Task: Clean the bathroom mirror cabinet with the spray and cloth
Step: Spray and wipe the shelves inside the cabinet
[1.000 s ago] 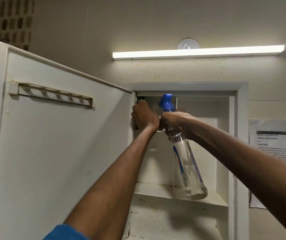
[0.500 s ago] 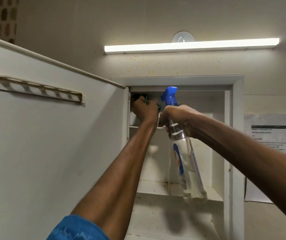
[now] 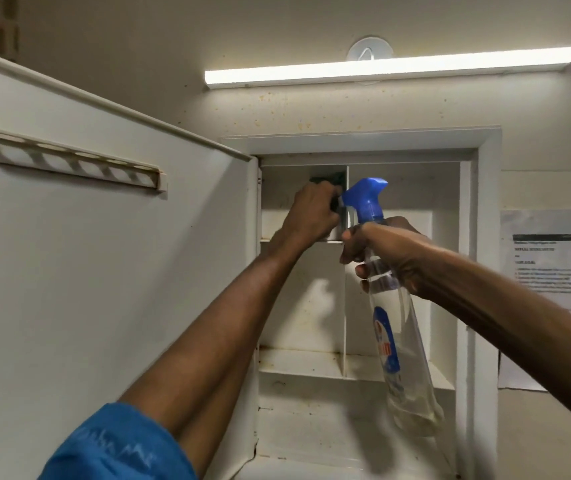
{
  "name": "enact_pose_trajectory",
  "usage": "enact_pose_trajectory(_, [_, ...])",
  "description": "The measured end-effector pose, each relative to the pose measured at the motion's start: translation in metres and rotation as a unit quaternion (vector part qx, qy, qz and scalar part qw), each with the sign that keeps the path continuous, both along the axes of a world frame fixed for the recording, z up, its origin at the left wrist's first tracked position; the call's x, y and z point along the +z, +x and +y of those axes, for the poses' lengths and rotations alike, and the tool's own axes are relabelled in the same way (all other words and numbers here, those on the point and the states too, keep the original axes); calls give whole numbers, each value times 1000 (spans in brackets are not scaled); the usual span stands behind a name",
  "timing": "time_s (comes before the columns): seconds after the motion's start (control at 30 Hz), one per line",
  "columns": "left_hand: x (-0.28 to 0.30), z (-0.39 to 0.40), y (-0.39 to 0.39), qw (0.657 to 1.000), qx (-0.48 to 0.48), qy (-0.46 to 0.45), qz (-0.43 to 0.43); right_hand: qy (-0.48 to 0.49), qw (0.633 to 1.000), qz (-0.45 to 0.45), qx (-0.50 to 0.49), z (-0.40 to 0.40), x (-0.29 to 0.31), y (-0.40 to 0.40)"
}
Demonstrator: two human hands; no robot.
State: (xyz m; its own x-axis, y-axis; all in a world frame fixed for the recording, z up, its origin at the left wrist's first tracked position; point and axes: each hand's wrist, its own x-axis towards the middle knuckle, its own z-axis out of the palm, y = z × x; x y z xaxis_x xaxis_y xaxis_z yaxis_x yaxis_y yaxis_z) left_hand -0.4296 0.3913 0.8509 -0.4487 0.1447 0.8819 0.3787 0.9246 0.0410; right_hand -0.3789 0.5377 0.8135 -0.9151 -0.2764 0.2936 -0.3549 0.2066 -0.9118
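both hands gripping cloth (image 3: 325,180), spray bottle (image 3: 396,327)

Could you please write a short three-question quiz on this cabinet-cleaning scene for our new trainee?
1. True or false: the cabinet door stands open.
2. Which hand grips the spray bottle? A) left B) right
3. Fill in: the left hand presses a dark cloth into the ____ left compartment.

Key: 1 true. 2 B, the right hand. 3 top.
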Motion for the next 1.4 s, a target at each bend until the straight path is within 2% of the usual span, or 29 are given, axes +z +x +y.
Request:
enact_pose_trajectory(0.1, [8,-6,8,997,33,-72,-8,-33,999,-4,8,1,-1,2])
enact_pose_trajectory(0.27, [15,-17,16,992,39,-98,-73,-75,997,-26,6,15,1,-1])
enact_pose_trajectory(0.53, [1,-21,17,974,77,-122,-175,-10,999,-27,-26,25,-19,-3])
enact_pose_trajectory(0.63, [15,-22,24,967,33,-122,-220,30,999,-13,-32,17,-23,1])
enact_pose_trajectory(0.73, [31,-25,32,957,5,-125,-261,7,999,21,-40,12,-17,3])
enact_pose_trajectory(0.8, [43,-28,35,975,18,-83,-203,-3,998,53,-22,8,-12,7])
enact_pose_trajectory(0.87, [47,-32,43,994,42,-30,-101,9,997,71,-2,0,-9,11])
enact_pose_trajectory(0.9, [45,-33,49,995,66,-57,-41,17,997,73,2,-5,-8,13])
enact_pose_trajectory(0.93, [39,-34,53,987,102,-123,17,23,997,69,1,-10,-7,15])
enact_pose_trajectory(1.0, [23,-36,57,946,163,-257,114,33,998,55,-7,-19,-4,15])
enact_pose_trajectory(1.03, [15,-39,55,924,186,-302,143,35,998,46,-11,-23,-3,15])
enact_pose_trajectory(1.1, [4,-45,49,894,243,-330,182,24,999,35,-18,-29,-2,13])
enact_pose_trajectory(1.17, [-5,-44,45,896,263,-300,193,-1,999,35,-28,-33,0,11])
enact_pose_trajectory(1.27, [-16,-33,42,958,179,-198,107,-25,998,35,-44,-36,1,11])
enact_pose_trajectory(1.4, [-20,-31,31,989,131,-61,15,-35,998,16,-46,-27,-2,13])
